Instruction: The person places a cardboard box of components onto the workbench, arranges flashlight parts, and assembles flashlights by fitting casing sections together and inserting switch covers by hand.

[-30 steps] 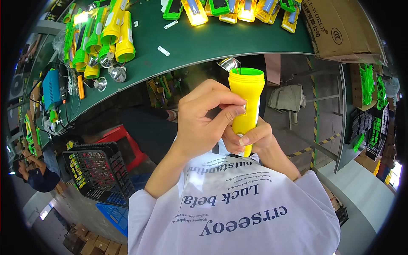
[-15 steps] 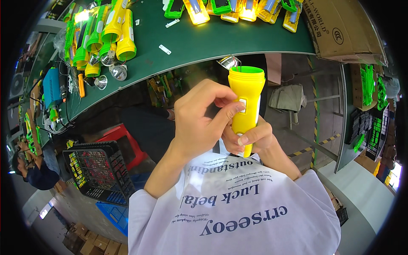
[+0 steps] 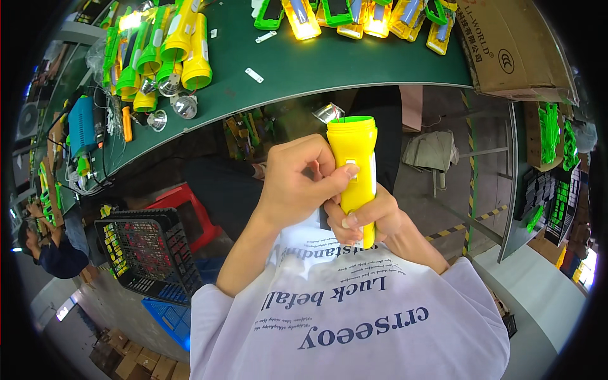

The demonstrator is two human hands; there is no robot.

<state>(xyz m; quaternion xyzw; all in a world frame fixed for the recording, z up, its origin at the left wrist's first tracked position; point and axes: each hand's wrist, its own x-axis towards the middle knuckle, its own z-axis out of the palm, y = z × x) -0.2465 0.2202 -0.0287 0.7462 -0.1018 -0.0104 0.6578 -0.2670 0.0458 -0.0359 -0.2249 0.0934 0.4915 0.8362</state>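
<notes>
A yellow flashlight body with a green inner rim stands nearly upright in front of my chest, its wide end up. From that mouth a shiny reflector hangs out to the left on thin wires. My right hand is wrapped round the narrow lower part of the body. My left hand has its fingers curled and its thumb pressed on the small white switch piece in the body's side. The thumb partly covers that switch.
On the green table lie several flashlight bodies and loose reflectors at left, with an orange-handled tool. Lit yellow panels lie at the far edge. A cardboard box stands right; a black crate is lower left.
The flashlight body and both hands have shifted a little left and down in the picture, the reflector with them. My left thumb stays at the switch; the table scene has shifted slightly.
</notes>
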